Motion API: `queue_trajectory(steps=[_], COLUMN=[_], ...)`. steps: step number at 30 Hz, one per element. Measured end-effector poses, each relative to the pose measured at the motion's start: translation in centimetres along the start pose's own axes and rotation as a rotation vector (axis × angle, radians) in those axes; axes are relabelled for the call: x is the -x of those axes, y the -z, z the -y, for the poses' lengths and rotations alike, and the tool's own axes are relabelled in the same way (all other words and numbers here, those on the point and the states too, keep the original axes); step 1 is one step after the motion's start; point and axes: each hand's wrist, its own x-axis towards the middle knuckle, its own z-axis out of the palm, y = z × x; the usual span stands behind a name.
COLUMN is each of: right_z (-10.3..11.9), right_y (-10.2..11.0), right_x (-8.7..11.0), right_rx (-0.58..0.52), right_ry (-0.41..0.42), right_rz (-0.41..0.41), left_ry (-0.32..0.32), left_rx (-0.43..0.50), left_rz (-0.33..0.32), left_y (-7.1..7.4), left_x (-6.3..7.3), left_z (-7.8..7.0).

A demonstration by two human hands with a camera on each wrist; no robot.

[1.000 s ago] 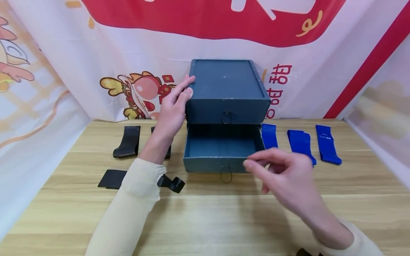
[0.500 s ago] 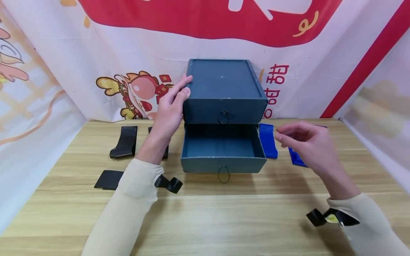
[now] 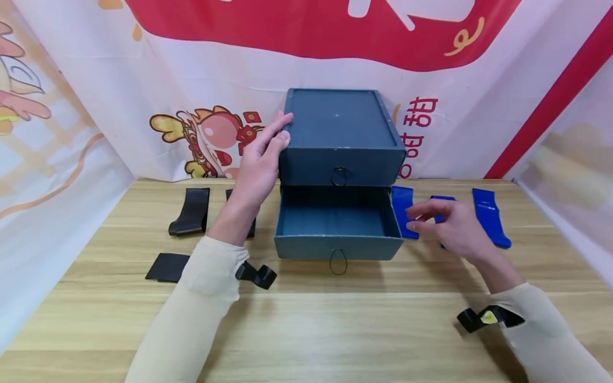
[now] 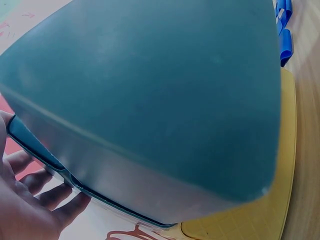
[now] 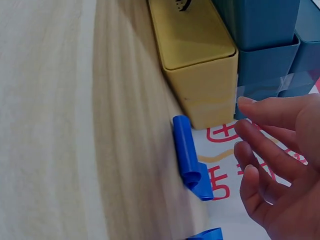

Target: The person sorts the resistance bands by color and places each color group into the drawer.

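Observation:
A dark blue drawer cabinet [image 3: 340, 119] stands at the back of the table. Below its upper drawer, an empty lower drawer [image 3: 338, 247] is pulled out, with a thin ring pull on its front. My left hand [image 3: 258, 167] rests against the cabinet's left side, fingers along the top edge; in the left wrist view, the drawer's side fills most of the picture. Right of the drawer, my right hand [image 3: 447, 226] hovers with loosely bent fingers and nothing between them. Its fingertips overlap a flat folded blue band [image 3: 402, 205]; a second blue band [image 3: 442, 198] is partly behind it.
A third blue band [image 3: 490, 218] lies farther right. On the left are several black bands, one [image 3: 191, 210] at the back and one [image 3: 167, 267] nearer, partly behind my left sleeve. A yellow drawer [image 5: 200, 75] sits under the blue ones. A printed cloth [image 3: 215, 64] hangs behind.
My right hand has left the drawer's front right corner and gone right to the blue bands, then slightly down and left. My left hand and the pulled-out drawer stay put.

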Motion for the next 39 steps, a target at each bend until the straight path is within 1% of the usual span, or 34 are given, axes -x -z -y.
queue_trajectory(steps=[5, 10, 13, 18, 25, 30, 34, 39], right_z=[-0.3, -0.5, -0.8, -1.6, -2.4, -2.5, -2.3, -2.3], right_y=[-0.4, -0.6, -0.4, -0.3, -0.6, -0.8, -1.0, -1.0], right_x=[-0.2, -0.4, -0.5, -1.4, -2.3, -2.6, -3.1, -3.6], right_rx=[0.016, 0.041, 0.059, 0.108, 0.139, 0.142, 0.174, 0.216], right_ry=[-0.024, -0.047, -0.047, -0.028, -0.038, -0.055, -0.067, -0.059], right_rz=[0.037, 0.054, 0.068, 0.108, 0.16, 0.159, 0.149, 0.135], left_ry=[0.001, 0.007, 0.001, -0.006, -0.001, -0.001, -0.001, -0.001], left_rx=[0.0, 0.017, 0.024, 0.012, 0.012, 0.01, 0.006, 0.006], left_rz=[-0.003, 0.008, 0.011, 0.005, 0.002, -0.003, -0.003, -0.002], left_y=[0.1, -0.1, -0.2, -0.1, -0.1, -0.1, -0.1, -0.1], left_x=[0.0, 0.0, 0.0, 0.0, -0.1, -0.1, 0.0, 0.0], left_z=[0.0, -0.1, -0.1, -0.1, 0.0, 0.0, -0.1, -0.1])
